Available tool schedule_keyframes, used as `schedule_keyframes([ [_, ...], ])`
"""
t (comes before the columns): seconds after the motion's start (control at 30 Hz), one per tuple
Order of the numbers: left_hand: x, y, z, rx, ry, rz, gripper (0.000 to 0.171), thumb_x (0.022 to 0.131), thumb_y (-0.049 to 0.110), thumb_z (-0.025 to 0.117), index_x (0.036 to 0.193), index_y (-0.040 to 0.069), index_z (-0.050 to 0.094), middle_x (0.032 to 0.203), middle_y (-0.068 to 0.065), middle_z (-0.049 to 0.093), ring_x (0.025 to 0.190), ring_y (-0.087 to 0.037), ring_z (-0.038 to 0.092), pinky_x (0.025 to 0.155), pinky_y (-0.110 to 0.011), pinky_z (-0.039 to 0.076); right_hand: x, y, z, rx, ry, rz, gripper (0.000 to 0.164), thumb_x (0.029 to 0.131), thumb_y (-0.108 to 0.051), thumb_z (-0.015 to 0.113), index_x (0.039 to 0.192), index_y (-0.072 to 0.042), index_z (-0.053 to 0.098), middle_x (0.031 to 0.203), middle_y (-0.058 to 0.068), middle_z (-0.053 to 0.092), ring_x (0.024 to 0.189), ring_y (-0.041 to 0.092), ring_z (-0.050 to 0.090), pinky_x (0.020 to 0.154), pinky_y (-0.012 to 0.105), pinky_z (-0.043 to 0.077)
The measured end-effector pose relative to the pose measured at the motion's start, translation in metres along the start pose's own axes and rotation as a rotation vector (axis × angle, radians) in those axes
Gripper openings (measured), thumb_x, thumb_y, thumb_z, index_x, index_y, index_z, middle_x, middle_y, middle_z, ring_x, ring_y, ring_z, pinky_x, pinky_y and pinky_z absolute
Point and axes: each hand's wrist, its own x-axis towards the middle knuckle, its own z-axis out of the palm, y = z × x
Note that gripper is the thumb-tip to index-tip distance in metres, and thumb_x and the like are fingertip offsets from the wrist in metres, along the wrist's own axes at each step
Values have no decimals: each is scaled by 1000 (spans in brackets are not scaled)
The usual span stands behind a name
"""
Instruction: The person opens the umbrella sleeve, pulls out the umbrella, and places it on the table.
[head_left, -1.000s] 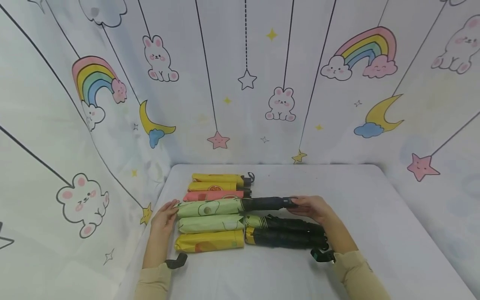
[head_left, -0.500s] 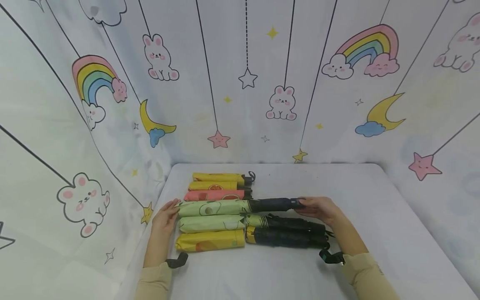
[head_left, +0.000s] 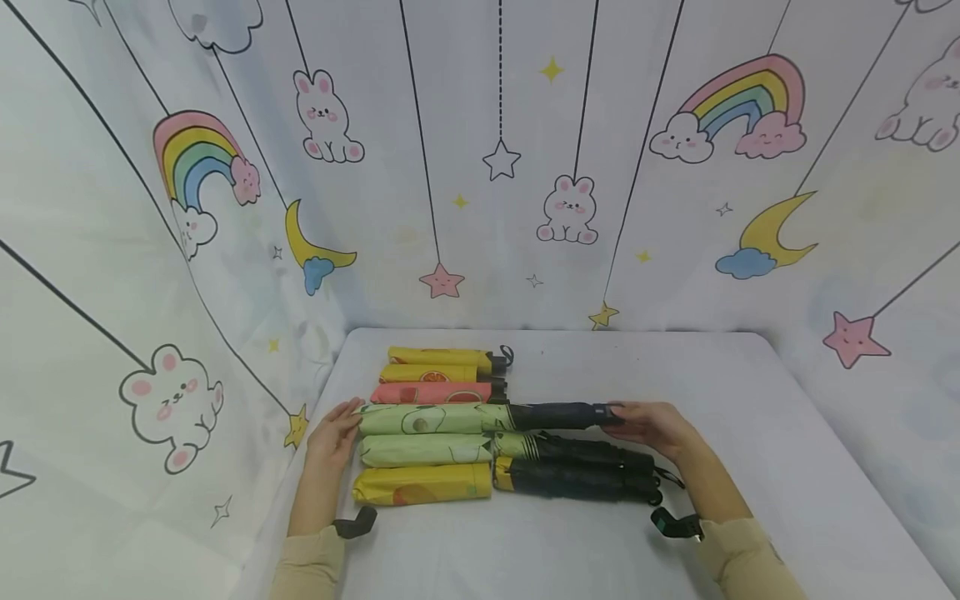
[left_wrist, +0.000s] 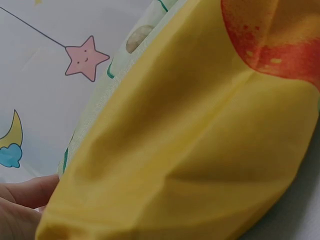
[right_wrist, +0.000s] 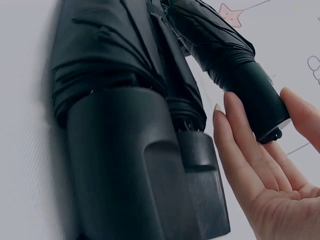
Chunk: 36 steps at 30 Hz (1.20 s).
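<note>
A folded umbrella [head_left: 562, 415] with a black outer part sticks out rightward from a light green avocado-print sleeve [head_left: 420, 419]. At the sleeve's left end, the fingers of my left hand [head_left: 333, 429] hold its tip; in the left wrist view that hand is mostly hidden behind a yellow sleeve [left_wrist: 165, 150]. My right hand [head_left: 652, 423] pinches the umbrella's black handle [right_wrist: 260, 97] between thumb and fingers. Nearer to me lie a second light green sleeve [head_left: 423, 451] with a green-and-black umbrella [head_left: 600, 454] at its right, and the yellow sleeve beside a black-and-yellow umbrella [head_left: 585, 481].
Behind the held sleeve lie a red umbrella [head_left: 431, 392] and two yellow umbrellas, one orange-printed [head_left: 427, 373] and one with a wrist loop [head_left: 438, 357]. All rest on a white table [head_left: 637, 367] backed by a cartoon-printed curtain [head_left: 480, 233].
My right hand has moved to the right, drawing the umbrella further out, so some of its green fabric shows past the sleeve's mouth. My left hand has stayed at the sleeve's end.
</note>
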Motion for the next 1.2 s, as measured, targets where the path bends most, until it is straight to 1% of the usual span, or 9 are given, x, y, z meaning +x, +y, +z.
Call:
schedule_keyframes([
  [0.1,-1,0,1,1,1,1,77,100,-19,50,166,5,17,109,2,78,128,-11,63,111,-22,46,-3,2,-4,14,0,-1,44,105,-12,62,143,9,56,122,11,75,115,31,72,105,45,56],
  [0.17,-1,0,2,-1,4,-1,77,100,-19,50,166,5,18,109,2,78,126,-11,64,111,-22,46,-5,2,-6,25,-1,-2,43,106,-11,62,143,9,56,122,11,75,115,31,72,105,46,55],
  [0.4,-1,1,2,4,5,0,74,100,-19,50,164,6,22,114,1,77,134,-13,59,112,-23,45,-11,3,-12,40,-11,-10,37,106,-9,60,139,6,61,121,9,75,114,30,72,105,44,56],
  [0.6,-2,1,3,-12,18,-1,69,99,-20,51,160,6,29,112,0,77,137,-15,56,112,-23,46,-14,4,-19,47,-21,-17,36,106,-8,60,139,7,61,120,9,75,117,32,71,106,46,54],
  [0.83,-3,1,2,-14,13,-9,71,100,-19,50,162,7,26,107,1,78,139,-15,55,113,-24,45,-14,8,-25,63,-32,-15,26,106,-8,59,128,-1,71,119,9,76,117,33,71,106,48,54],
  [0.97,-2,1,0,-21,22,-17,72,101,-18,50,163,7,24,103,1,78,135,-14,58,112,-24,45,-14,11,-28,64,-42,-11,26,107,-8,58,128,-2,72,118,9,76,115,31,72,105,48,55],
  [1.1,-2,1,-1,-9,8,-4,73,100,-19,51,163,6,23,104,2,78,133,-14,60,112,-24,46,-15,12,-31,31,-36,-6,29,107,-9,58,132,2,68,119,10,76,117,32,71,106,49,55],
  [1.13,-2,1,-1,-8,6,-1,73,100,-19,51,163,6,24,103,2,78,133,-14,60,112,-24,46,-14,13,-32,14,-16,0,30,107,-10,59,133,3,67,118,10,76,117,32,71,105,49,55],
  [1.2,-2,2,0,-9,-1,4,71,100,-20,50,161,6,26,104,2,77,136,-14,57,112,-24,46,-15,13,-31,-63,27,13,38,106,-15,61,137,8,62,119,13,76,116,32,72,104,48,56],
])
